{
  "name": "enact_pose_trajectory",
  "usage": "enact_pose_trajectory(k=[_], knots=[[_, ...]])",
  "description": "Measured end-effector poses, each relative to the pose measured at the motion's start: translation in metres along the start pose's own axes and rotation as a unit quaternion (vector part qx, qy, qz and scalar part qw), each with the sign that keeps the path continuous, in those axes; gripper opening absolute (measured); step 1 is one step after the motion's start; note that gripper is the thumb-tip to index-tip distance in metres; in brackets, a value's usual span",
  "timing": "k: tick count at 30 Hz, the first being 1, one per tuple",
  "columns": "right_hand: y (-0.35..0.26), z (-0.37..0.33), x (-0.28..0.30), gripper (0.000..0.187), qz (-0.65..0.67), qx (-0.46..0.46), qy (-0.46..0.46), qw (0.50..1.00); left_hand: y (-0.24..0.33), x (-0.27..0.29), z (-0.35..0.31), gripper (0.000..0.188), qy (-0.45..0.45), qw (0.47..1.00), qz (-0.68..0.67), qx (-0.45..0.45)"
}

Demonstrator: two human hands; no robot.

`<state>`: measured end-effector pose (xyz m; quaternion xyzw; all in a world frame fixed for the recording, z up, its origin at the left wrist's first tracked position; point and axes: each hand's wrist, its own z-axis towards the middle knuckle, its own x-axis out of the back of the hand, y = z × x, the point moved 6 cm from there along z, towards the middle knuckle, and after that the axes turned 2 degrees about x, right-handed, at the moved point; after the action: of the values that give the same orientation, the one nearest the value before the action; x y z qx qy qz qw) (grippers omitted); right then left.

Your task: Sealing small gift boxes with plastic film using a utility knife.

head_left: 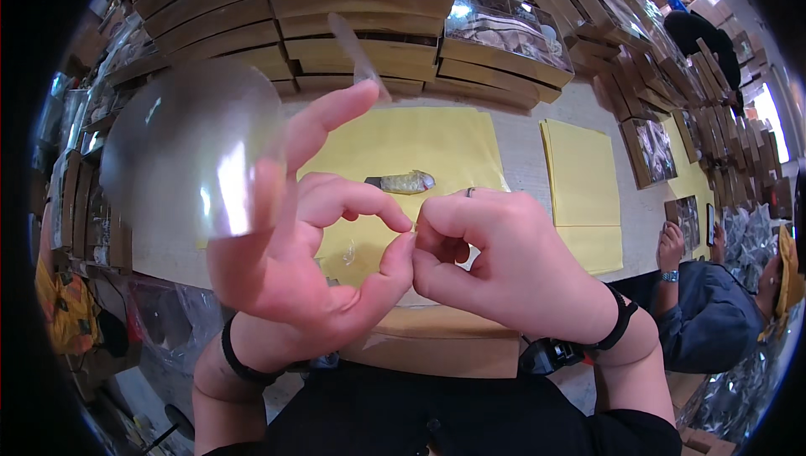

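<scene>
My left hand [290, 250] is raised over the table, its thumb and index fingertips pinched together. They meet the pinched fingertips of my right hand [504, 246]; whatever lies between them is too small to make out. A clear round plastic disc [189, 149] is held at the outer fingers of my left hand, one finger showing through it. Beside another left fingertip stands a narrow clear plastic strip [357, 53]; I cannot tell whether it belongs to the disc. Beyond my hands, a short tape-wrapped tool with a dark end [403, 182] lies on yellow paper [453, 141].
Stacked cardboard boxes [361, 2] line the table's far side, some with clear tops. More yellow sheets [583, 196] lie at the right. A cardboard piece [437, 347] is close to my body. Another person [709, 313] sits at the right, near several boxes.
</scene>
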<state>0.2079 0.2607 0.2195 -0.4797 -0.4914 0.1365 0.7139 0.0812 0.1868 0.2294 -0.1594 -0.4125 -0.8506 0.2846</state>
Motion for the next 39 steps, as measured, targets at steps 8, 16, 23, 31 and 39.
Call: enact_pose_trajectory(k=[8,16,23,31,39], knots=[[-0.001,0.0,-0.001,0.016,-0.039,0.032,0.025,0.998,-0.002,-0.001,0.0,0.117,0.004,1.0,0.012,0.013],[-0.004,0.0,0.0,0.016,-0.092,0.07,0.044,0.992,-0.003,0.0,0.0,0.117,0.026,0.999,0.029,0.005],[-0.001,0.002,0.005,0.012,-0.07,0.036,0.017,0.997,-0.019,-0.006,0.004,0.106,-0.08,0.993,0.066,0.061],[0.021,0.001,0.001,0.015,0.148,-0.108,-0.029,0.983,-0.028,0.022,0.004,0.106,0.068,0.994,-0.072,0.048],[0.014,0.005,-0.002,0.017,0.105,-0.113,-0.048,0.987,-0.015,0.008,-0.005,0.108,-0.008,0.998,-0.05,0.041]])
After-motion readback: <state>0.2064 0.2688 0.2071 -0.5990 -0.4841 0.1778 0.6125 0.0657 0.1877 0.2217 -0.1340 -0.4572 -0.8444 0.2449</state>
